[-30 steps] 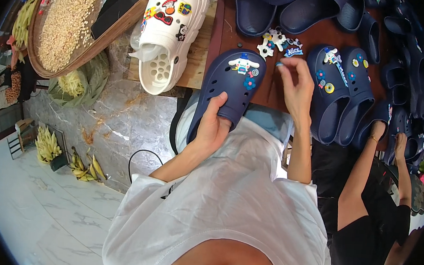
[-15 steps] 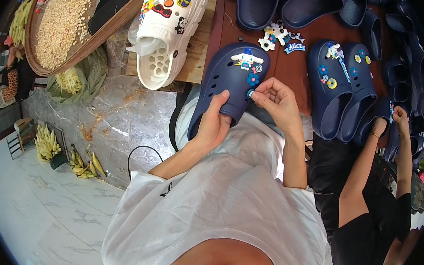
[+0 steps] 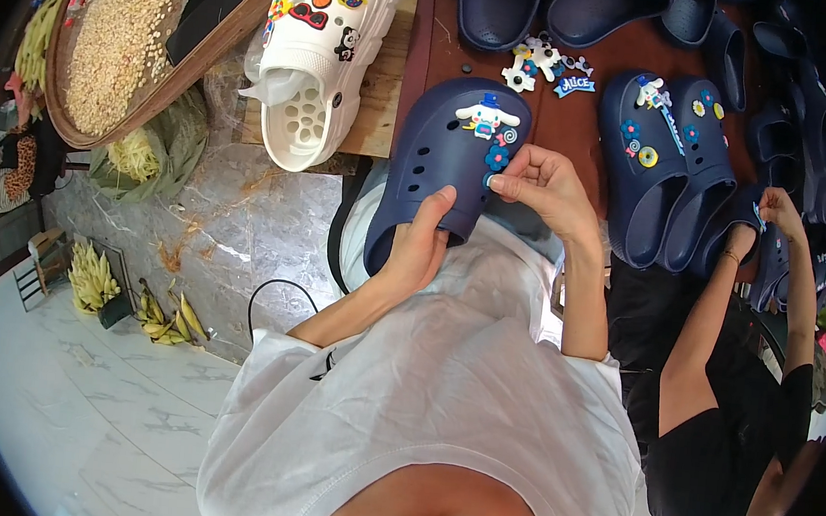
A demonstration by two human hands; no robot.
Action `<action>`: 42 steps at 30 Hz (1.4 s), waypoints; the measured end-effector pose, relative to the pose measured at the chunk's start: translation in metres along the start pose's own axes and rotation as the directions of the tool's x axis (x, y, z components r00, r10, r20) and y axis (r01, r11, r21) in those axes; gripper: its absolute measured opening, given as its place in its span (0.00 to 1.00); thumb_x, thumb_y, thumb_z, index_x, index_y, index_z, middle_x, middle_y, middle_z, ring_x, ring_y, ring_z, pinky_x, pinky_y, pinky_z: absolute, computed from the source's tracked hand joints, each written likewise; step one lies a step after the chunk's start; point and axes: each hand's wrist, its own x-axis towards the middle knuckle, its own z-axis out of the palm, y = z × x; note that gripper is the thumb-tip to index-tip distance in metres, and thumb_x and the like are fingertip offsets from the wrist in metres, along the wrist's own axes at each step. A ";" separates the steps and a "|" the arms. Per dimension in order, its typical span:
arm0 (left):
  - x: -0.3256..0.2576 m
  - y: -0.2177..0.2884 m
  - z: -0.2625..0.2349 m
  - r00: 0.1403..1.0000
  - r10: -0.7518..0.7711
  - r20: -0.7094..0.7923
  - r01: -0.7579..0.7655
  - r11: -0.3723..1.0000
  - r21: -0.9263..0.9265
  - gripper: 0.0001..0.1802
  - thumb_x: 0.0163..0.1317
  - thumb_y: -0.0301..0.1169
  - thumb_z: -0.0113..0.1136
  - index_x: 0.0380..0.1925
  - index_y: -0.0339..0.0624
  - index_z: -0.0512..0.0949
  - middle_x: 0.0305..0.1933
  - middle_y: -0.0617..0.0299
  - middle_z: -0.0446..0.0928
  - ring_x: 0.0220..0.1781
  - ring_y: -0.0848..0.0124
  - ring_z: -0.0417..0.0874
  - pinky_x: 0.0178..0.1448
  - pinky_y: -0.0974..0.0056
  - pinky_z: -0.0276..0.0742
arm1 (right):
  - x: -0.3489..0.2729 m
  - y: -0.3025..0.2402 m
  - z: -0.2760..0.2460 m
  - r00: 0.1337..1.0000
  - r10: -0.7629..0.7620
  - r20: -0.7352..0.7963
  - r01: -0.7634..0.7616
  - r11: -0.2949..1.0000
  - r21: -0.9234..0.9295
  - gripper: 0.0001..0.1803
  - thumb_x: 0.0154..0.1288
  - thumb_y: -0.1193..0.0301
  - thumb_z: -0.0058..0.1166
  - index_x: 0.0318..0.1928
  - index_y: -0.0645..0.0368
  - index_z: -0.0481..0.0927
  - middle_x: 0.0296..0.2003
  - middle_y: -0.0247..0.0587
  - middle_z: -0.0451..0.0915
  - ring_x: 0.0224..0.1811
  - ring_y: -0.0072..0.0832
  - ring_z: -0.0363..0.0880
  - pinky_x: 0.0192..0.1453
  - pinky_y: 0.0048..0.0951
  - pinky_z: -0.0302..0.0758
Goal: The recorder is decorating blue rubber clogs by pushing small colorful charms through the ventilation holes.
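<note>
Navy clog (image 3: 448,159): 9 o'clock of right hand (image 3: 549,191); axis 1–7 o'clock, toe at 1 | Left hand (image 3: 421,244): thumb-and-finger clamp on clog | Right hand, nearer charm: pinches small light-blue charm (image 3: 488,180) at clog's 3-o'clock edge

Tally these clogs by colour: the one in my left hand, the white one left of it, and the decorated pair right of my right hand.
Navy: 3, held clog and decorated pair
White: 1, charm-dotted clog
Total: 4
</note>
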 end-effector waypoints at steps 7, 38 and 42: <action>0.005 -0.002 -0.006 1.000 -0.005 -0.002 0.004 0.999 -0.047 0.31 0.71 0.41 0.58 0.67 0.34 0.64 0.66 0.56 0.72 0.68 0.68 0.72 0.74 0.58 0.63 | 0.001 0.015 0.015 0.989 -0.120 -0.088 0.130 0.984 0.117 0.10 0.62 0.77 0.70 0.34 0.58 0.77 0.32 0.30 0.83 0.32 0.12 0.79 0.38 0.16 0.76; -0.004 0.000 -0.013 0.998 0.021 0.053 -0.012 0.986 -0.166 0.27 0.69 0.31 0.59 0.64 0.26 0.67 0.66 0.55 0.72 0.69 0.66 0.71 0.75 0.60 0.61 | 0.049 -0.007 -0.021 0.592 -0.766 -0.250 0.097 0.376 -0.921 0.10 0.65 0.75 0.60 0.47 0.59 0.83 0.43 0.47 0.76 0.47 0.46 0.78 0.50 0.43 0.76; 0.001 0.005 -0.006 0.997 0.055 0.049 -0.039 0.956 -0.291 0.32 0.70 0.33 0.55 0.69 0.30 0.60 0.71 0.49 0.68 0.72 0.58 0.70 0.78 0.53 0.61 | 0.070 -0.015 -0.022 0.526 -0.830 -0.185 0.186 0.325 -0.927 0.09 0.65 0.75 0.60 0.46 0.59 0.84 0.41 0.45 0.77 0.46 0.44 0.79 0.49 0.42 0.76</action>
